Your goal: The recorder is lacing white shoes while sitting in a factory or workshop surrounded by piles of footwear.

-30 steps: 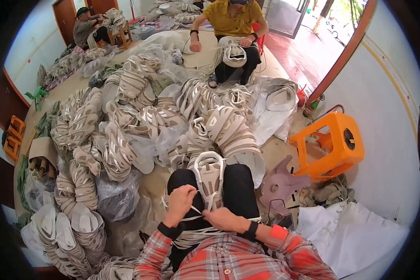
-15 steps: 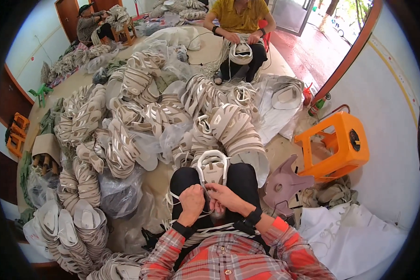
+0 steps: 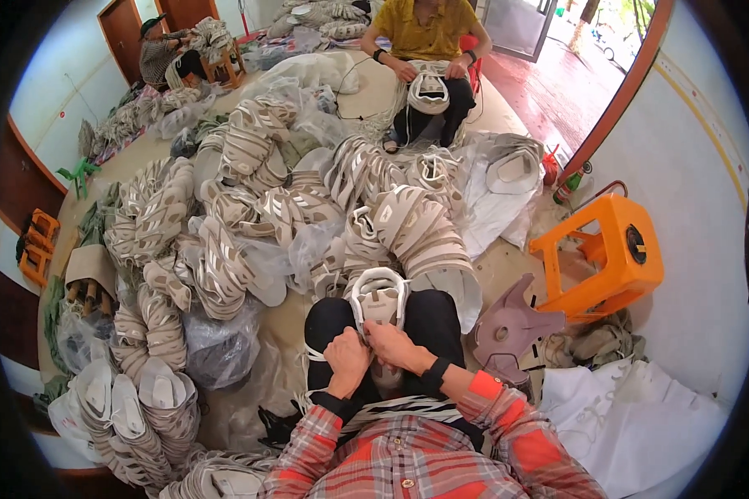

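1. Close to the checked shirt [image 3: 399, 461] lie white laces [image 3: 412, 407].
2. The left hand [image 3: 347, 358] and right hand [image 3: 395, 343] have come together, fingers curled at the shoe [image 3: 379, 308]; whether they pinch lace, I can't tell. So the work now seems close in.
3. It sits between the knees [image 3: 435, 323]; stacked shoes [image 3: 420, 231] lie beyond.

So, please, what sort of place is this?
Probably a small shoe workshop: heaps of beige shoe uppers lie ahead, one upper is in the person's lap, and a co-worker has another.

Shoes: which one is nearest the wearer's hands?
The shoe between the wearer's knees: left hand and right hand are both on it, while other shoes lie farther off.
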The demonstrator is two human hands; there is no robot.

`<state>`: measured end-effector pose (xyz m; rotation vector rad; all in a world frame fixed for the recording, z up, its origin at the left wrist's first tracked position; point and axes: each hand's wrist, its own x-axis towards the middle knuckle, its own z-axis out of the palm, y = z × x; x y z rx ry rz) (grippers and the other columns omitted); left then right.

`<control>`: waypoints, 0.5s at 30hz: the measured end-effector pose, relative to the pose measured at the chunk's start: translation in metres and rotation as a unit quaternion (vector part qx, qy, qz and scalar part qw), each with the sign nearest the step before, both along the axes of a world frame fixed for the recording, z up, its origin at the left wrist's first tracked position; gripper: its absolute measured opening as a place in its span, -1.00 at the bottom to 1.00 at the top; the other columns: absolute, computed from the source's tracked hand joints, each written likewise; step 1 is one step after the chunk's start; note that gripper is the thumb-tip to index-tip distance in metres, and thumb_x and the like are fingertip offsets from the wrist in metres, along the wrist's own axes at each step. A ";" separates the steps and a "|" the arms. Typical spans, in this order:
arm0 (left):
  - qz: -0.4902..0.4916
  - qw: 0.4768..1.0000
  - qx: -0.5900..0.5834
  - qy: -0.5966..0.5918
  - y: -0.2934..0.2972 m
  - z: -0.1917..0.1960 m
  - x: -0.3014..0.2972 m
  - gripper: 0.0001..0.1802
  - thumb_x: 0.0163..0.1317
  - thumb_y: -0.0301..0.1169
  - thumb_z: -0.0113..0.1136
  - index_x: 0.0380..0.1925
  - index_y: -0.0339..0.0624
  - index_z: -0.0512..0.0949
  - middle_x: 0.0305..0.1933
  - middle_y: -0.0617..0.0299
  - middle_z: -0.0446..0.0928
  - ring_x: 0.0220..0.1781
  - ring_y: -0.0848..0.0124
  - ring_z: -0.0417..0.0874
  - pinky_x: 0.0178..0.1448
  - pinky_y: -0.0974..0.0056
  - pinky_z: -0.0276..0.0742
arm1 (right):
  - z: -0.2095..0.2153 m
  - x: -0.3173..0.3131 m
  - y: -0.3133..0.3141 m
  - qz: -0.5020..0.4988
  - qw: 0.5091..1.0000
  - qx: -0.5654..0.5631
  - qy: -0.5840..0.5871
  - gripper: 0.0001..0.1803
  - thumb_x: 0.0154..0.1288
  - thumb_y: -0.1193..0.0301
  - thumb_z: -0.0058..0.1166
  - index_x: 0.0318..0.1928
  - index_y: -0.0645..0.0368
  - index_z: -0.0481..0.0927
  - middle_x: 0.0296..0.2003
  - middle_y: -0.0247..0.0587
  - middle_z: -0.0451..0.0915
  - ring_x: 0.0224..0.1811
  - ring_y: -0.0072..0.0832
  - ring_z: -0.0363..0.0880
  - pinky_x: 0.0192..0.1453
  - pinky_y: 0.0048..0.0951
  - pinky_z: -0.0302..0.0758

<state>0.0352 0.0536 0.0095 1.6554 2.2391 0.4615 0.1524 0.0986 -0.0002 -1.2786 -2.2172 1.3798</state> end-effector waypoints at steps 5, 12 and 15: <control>-0.083 0.995 0.009 -0.063 -0.019 0.021 -0.032 -0.82 0.07 -0.34 0.07 -0.51 -0.22 0.51 -0.54 -0.05 0.55 -0.43 -0.03 0.59 -0.34 0.00 0.46 | 0.009 0.019 -0.001 -0.024 0.963 0.268 -0.031 -0.83 0.09 0.48 -0.09 -0.27 0.16 0.30 -0.67 0.06 0.46 -0.63 -0.04 0.50 -0.60 -0.07 0.38; 0.007 0.472 0.161 -0.867 -0.067 0.103 -0.103 -0.77 0.30 -0.34 -0.07 -0.12 -0.09 0.50 -0.43 0.32 0.51 -0.10 0.38 0.54 0.11 0.03 0.32 | 0.075 0.041 0.025 -0.198 0.800 -0.308 0.475 -0.89 0.35 0.43 -0.18 -0.32 0.19 0.31 -0.22 -0.09 0.50 -0.25 -0.22 0.60 -0.21 -0.27 0.59; 0.140 0.363 0.249 -0.887 -0.068 0.096 -0.104 -0.72 0.30 -0.39 -0.07 -0.01 -0.09 0.44 -0.31 0.27 0.55 -0.03 0.36 0.53 0.25 -0.02 0.22 | 0.057 0.033 0.031 -0.199 0.712 -0.381 0.556 -0.92 0.28 0.49 -0.13 -0.37 0.19 0.31 -0.32 -0.15 0.48 -0.30 -0.26 0.57 -0.09 -0.13 0.54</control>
